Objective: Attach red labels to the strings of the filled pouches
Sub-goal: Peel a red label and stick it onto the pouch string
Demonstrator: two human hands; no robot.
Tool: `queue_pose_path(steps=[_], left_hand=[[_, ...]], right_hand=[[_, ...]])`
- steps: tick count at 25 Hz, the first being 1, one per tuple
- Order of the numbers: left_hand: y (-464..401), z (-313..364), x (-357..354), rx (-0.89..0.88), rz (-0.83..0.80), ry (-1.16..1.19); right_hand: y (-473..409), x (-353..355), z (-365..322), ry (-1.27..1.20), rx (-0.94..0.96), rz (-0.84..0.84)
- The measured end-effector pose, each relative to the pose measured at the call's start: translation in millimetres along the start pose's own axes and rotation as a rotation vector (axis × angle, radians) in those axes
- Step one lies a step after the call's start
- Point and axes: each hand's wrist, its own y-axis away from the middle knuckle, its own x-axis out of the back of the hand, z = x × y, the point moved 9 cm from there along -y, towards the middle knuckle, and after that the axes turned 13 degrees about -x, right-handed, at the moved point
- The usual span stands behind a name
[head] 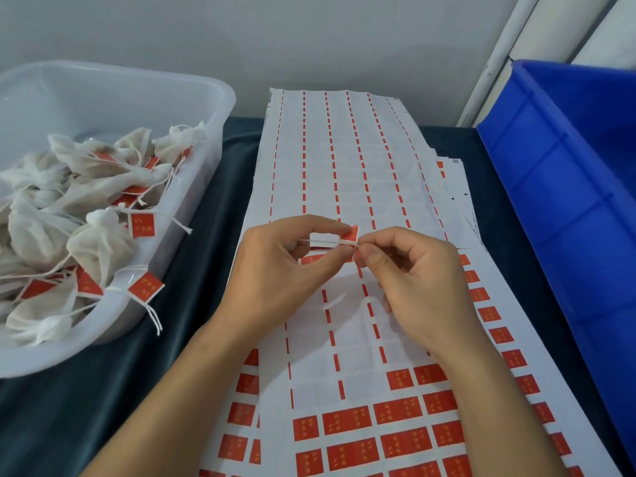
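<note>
Both hands are meeting over the label sheets (344, 166), the left hand (275, 270) and right hand (413, 277) pinching a red label (351, 233) around a white string (323, 241), so pressing it closed likely comes next.

Dark cloth (103, 390) covered the surface. Clear plastic tub (192, 108) sat at left on it. Blue crate (557, 187) stood at right edge. Grey wall (275, 39) behind; white pipe (499, 53) ran up the corner.

Both forearms reach forward; the left hand (275, 266) and right hand (413, 280) meet fingertip to fingertip, each grip pinched, fingers curled.
</note>
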Motion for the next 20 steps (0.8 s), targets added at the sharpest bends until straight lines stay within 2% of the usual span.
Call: queue_pose_path(steps=[8,14,20], left_hand=[[2,-11,-4,0.070,-0.026,0.004],[2,-16,-7,0.098,-0.067,0.061],[-1,-19,-8,0.145,-0.121,0.212]], right_hand=[[2,9,-7,0.087,0.102,0.139],[3,7,-11,0.089,0.148,0.141],[2,2,-12,0.018,0.100,0.068]])
